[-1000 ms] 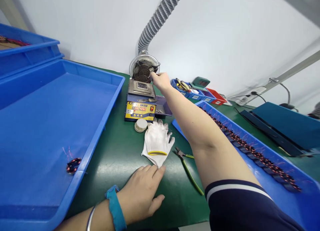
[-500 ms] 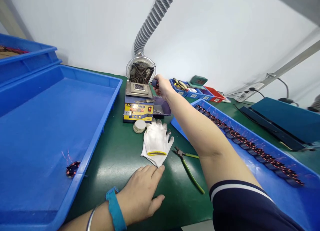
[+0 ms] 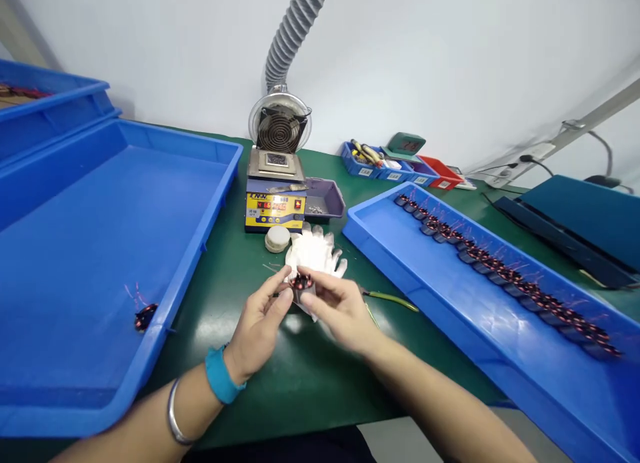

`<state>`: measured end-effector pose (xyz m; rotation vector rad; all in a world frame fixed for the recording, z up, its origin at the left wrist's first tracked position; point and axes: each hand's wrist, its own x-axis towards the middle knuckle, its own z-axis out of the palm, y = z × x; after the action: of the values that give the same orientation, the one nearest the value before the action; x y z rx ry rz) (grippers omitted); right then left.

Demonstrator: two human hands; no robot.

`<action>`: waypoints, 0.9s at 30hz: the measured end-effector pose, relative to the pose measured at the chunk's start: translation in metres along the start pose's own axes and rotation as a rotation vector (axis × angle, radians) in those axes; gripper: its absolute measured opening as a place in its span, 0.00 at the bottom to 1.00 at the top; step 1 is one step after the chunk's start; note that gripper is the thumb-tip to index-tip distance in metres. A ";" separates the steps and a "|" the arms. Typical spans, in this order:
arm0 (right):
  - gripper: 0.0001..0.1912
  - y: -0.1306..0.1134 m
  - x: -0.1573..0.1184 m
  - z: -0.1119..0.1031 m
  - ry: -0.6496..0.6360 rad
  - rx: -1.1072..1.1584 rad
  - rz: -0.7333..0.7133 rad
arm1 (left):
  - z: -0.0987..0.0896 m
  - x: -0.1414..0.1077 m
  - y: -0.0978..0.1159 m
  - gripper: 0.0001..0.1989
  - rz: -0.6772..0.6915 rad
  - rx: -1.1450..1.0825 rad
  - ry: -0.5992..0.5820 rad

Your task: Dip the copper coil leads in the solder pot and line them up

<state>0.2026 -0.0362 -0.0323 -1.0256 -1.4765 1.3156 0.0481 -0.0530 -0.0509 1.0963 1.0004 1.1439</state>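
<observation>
A small dark coil part with copper windings (image 3: 302,288) is held between both hands above the green table. My left hand (image 3: 263,323) has its fingers closed on the part's left side. On its right side, the thumb and fingers of my right hand (image 3: 343,309) grip it. Just behind lie white gloves (image 3: 313,251), partly hidden. Green-handled cutters (image 3: 393,299) lie beside my right hand, their jaws hidden. Farther back stands a yellow-and-blue solder pot (image 3: 275,211) with a lit display.
A large blue tray (image 3: 200,229) at the left holds one coil part (image 3: 145,317). The right blue tray (image 3: 425,296) carries a row of several. A round white tin (image 3: 277,238), a purple bin (image 3: 325,197) and a fan with a hose (image 3: 280,128) are farther back.
My right hand has come back from beside the solder pot with the coil part. My left hand has lifted from the table and closed on the part too. The view has shifted slightly.
</observation>
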 end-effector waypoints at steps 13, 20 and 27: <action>0.22 0.009 -0.032 0.003 -0.116 -0.288 -0.359 | 0.002 0.004 0.003 0.18 -0.088 -0.089 0.031; 0.20 -0.007 -0.036 -0.023 0.022 -0.385 -0.495 | -0.013 0.011 0.011 0.17 -0.072 -0.217 0.275; 0.20 -0.026 0.010 -0.149 0.392 -0.620 -0.268 | -0.028 0.013 -0.026 0.19 -0.122 0.091 0.080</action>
<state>0.3427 0.0108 0.0014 -1.3226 -1.6687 0.4269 0.0272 -0.0377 -0.0819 1.0525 1.1754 1.0587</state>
